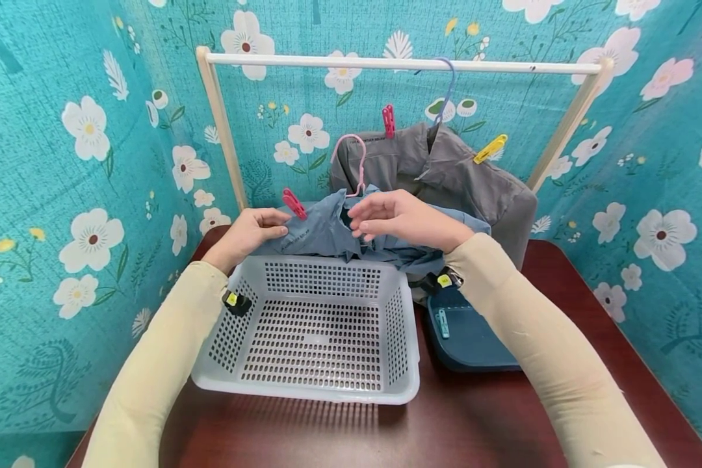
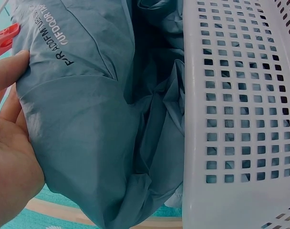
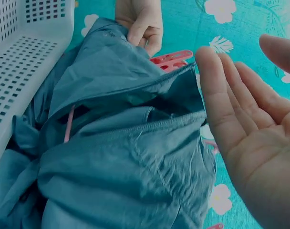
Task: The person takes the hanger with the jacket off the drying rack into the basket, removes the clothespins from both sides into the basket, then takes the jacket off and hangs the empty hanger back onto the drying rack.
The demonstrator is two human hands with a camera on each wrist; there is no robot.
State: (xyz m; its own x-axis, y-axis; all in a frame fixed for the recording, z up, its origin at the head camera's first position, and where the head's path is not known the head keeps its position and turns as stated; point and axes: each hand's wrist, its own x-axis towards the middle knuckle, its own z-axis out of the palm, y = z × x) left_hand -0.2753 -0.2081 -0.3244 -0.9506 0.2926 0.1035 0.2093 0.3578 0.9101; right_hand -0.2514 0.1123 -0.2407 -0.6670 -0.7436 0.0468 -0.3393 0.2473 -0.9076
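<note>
A blue jacket [image 1: 312,231] with small printed lettering lies bunched behind the basket, on a pink hanger [image 1: 363,168] whose hook sticks up free of the rail. One shoulder carries a red clothespin [image 1: 294,203]. Beside that clothespin my left hand [image 1: 248,231] pinches the shoulder, thumb in front and fingers behind, as the left wrist view [image 2: 14,148] shows. Near the collar, my right hand [image 1: 406,220] holds nothing, its fingers extended and close together. In the right wrist view the jacket's front [image 3: 126,176] gapes, and the hanger's pink bar shows inside.
A white perforated basket [image 1: 304,394] stands on the dark red table [image 1: 281,429]. Behind, a grey jacket [image 1: 497,188] hangs by a blue hanger [image 1: 448,91] from the rail [image 1: 327,62], with pink and yellow clothespins [image 1: 491,149] on it. At right, a dark blue tray [image 1: 474,365] holds a teal clothespin [image 1: 442,324].
</note>
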